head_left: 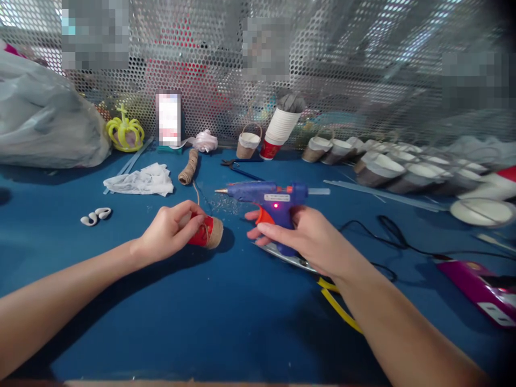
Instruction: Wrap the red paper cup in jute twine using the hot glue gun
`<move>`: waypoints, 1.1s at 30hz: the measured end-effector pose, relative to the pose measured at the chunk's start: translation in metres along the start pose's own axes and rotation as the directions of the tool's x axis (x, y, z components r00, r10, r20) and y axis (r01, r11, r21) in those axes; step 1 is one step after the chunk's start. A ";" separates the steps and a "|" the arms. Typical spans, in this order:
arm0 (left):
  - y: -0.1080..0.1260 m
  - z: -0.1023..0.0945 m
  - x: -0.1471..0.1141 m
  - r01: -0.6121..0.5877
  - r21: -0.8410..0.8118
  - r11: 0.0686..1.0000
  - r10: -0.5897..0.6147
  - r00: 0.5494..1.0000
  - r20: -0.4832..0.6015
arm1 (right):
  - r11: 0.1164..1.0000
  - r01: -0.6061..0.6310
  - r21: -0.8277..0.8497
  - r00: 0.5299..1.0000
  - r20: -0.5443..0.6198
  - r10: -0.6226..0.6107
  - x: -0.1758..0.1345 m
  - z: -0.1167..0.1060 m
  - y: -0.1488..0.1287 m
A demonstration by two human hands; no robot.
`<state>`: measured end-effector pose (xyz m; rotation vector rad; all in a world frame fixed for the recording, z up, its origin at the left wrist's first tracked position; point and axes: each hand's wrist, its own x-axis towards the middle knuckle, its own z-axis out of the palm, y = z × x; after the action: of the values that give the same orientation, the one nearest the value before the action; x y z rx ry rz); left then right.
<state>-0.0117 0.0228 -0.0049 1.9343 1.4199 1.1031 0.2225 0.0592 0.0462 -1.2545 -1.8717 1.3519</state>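
My left hand (175, 228) is closed around a red paper cup (200, 234) lying on its side, with twine wrapped around one end. From the cup a strand of twine runs back to a twine roll (190, 166). My right hand (300, 234) grips a blue hot glue gun (264, 194) by its handle. Its nozzle points left, above and right of the cup, and a red light glows on its body. A clear glue stick (319, 191) sticks out of the gun's back. Beneath my right hand lie scissors or pliers with yellow handles (341, 309), partly hidden.
Finished small buckets (381, 169) crowd the back right. A leaning stack of white cups (283, 125), blue-handled pliers (242, 169) and white cloth (141, 180) lie behind my hands. A purple power strip (475, 290) with a black cord sits right. A plastic bag (48, 113) stands left.
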 end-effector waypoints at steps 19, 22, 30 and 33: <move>0.003 -0.001 0.005 0.067 0.081 0.994 -0.065 0.998 -0.021 | 0.782 0.237 -0.576 0.968 0.071 -0.241 -0.014 0.010 -0.004; 0.003 -0.001 0.005 0.065 0.083 0.994 -0.064 0.998 -0.024 | 0.729 0.296 -0.617 0.947 0.090 -0.309 -0.013 0.010 -0.001; 0.005 -0.001 0.005 0.079 0.066 0.995 -0.077 0.997 -0.029 | 0.705 0.380 -0.599 0.915 0.128 -0.383 -0.017 0.011 0.001; 0.005 -0.001 0.005 0.094 0.061 0.994 -0.092 0.995 -0.031 | 0.685 0.404 -0.606 0.901 0.135 -0.412 -0.019 0.012 0.003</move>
<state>-0.0091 0.0262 0.0007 1.8814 1.5608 1.0579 0.2222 0.0373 0.0413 -1.0010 -2.5121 0.4785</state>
